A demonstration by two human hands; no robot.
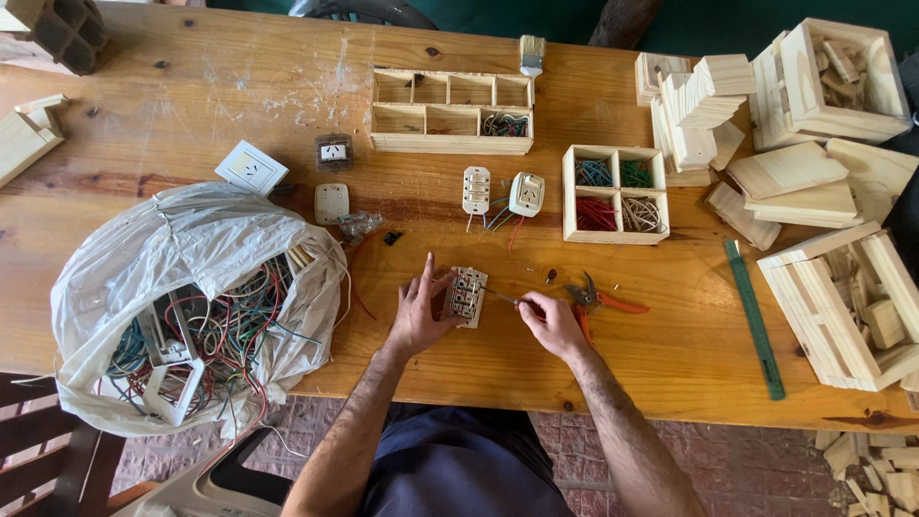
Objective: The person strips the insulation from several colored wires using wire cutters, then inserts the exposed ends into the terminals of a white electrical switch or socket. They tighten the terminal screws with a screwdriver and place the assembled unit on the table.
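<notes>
Close to the near edge of the bench (pixel 144 86), about midway along it, lies a small switch module (pixel 466 296), back side up, a pale rigid plastic block with rows of terminals. The left hand (pixel 418 311) rests on its left side with fingers spread and half open, pinning rather than gripping it. The right hand (pixel 552 323) is curled closed around a thin screwdriver (pixel 501 297), its tip reaching the module's right edge. The module looks light and stiff, likely to skid on the smooth varnished wood unless pressed down; its flat long sides seem the safest hold, since the terminal face looks small-parted and easy to damage. Just right of the right hand lie orange-handled cutters (pixel 601 299), hard metal and slick plastic grips. Farther toward the far edge sit two more switch units (pixel 500 193) trailing soft coloured wires, and a square four-cell wooden tray (pixel 616 236) holding coiled wire sorted by colour. A longer divided wooden tray (pixel 450 144) stands beyond it, and a paintbrush (pixel 531 55) lies at the far edge. At the left end a crinkled translucent plastic bag (pixel 124 249) holds tangled wires and white fittings. Raw pine blocks and crates (pixel 842 77) fill the right end, beside a green ruler (pixel 754 321).
</notes>
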